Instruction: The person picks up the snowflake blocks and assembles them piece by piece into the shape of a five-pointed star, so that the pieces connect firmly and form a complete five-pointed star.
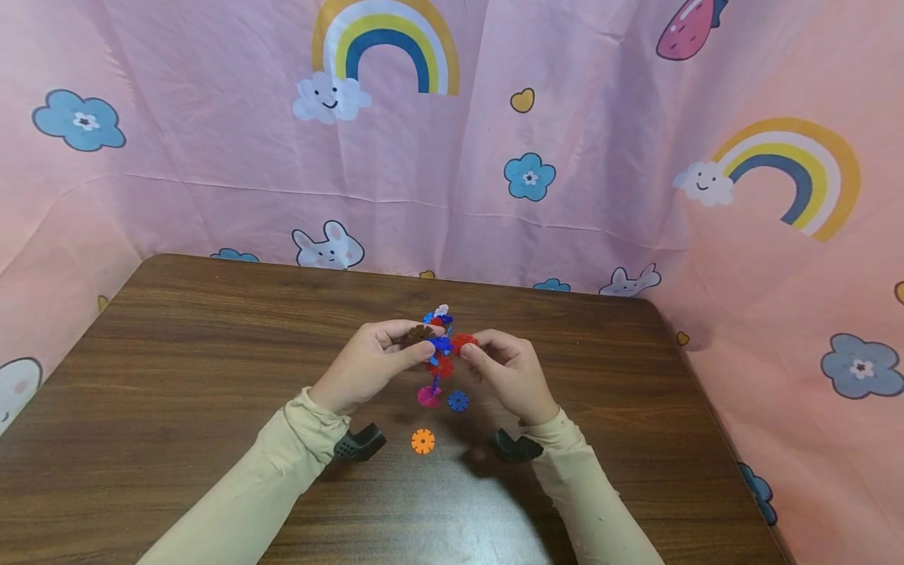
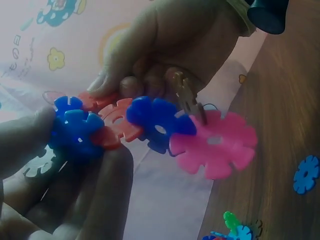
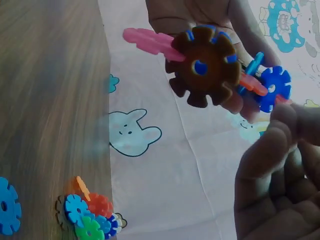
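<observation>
Left hand (image 1: 368,362) — curled, pinching blue disc (image 1: 441,345) | right hand (image 1: 514,375) — pinching red disc (image 1: 463,343)

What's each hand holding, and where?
Left hand grips the disc chain at a blue disc; right hand pinches a red disc by its edge.

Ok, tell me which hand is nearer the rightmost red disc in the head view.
Right. The right hand pinches the red disc; the left hand is to the disc's left, gripping the blue part of the assembly.
</observation>
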`<state>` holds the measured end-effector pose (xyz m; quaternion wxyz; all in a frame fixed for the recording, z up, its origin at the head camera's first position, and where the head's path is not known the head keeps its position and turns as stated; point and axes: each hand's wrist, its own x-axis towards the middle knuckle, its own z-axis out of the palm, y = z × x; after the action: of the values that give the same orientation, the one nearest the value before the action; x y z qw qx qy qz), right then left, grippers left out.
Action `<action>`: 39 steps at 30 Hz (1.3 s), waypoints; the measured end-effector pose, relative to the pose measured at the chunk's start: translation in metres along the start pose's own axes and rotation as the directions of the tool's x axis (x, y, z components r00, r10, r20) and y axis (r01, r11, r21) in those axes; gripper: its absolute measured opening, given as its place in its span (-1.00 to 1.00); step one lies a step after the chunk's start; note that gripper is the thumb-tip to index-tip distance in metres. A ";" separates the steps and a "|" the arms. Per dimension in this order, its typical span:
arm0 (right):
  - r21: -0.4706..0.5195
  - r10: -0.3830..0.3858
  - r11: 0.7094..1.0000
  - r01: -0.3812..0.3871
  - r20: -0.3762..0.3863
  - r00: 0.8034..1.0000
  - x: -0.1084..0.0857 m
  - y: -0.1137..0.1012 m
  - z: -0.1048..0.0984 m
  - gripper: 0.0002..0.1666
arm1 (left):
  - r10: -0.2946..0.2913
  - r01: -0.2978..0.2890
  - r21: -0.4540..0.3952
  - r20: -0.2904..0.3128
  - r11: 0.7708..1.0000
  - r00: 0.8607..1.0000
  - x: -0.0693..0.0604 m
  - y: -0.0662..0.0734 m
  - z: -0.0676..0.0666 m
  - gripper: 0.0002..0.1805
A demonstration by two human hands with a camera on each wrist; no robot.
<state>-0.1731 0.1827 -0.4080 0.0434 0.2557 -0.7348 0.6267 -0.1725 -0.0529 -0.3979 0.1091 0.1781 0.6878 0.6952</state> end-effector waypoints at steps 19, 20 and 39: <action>-0.098 -0.111 0.989 0.111 0.007 0.994 -0.001 0.000 0.006 -0.82 | 0.004 0.001 0.104 -0.049 0.995 0.999 -0.003 0.003 0.003 -0.65; -0.109 -0.120 0.987 0.120 0.013 0.993 -0.001 0.000 0.006 -0.82 | 0.000 0.006 0.117 -0.049 0.993 0.999 -0.003 0.003 0.003 -0.65; -0.046 -0.033 0.998 0.032 -0.014 0.999 -0.002 0.003 0.014 -0.81 | -0.013 0.024 0.151 -0.073 0.988 0.997 -0.004 0.002 0.005 -0.68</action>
<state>-0.1691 0.1701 -0.4146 0.0648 0.2618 -0.7443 0.6110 -0.1670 -0.0502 -0.3963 0.0767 0.1543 0.7437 0.6460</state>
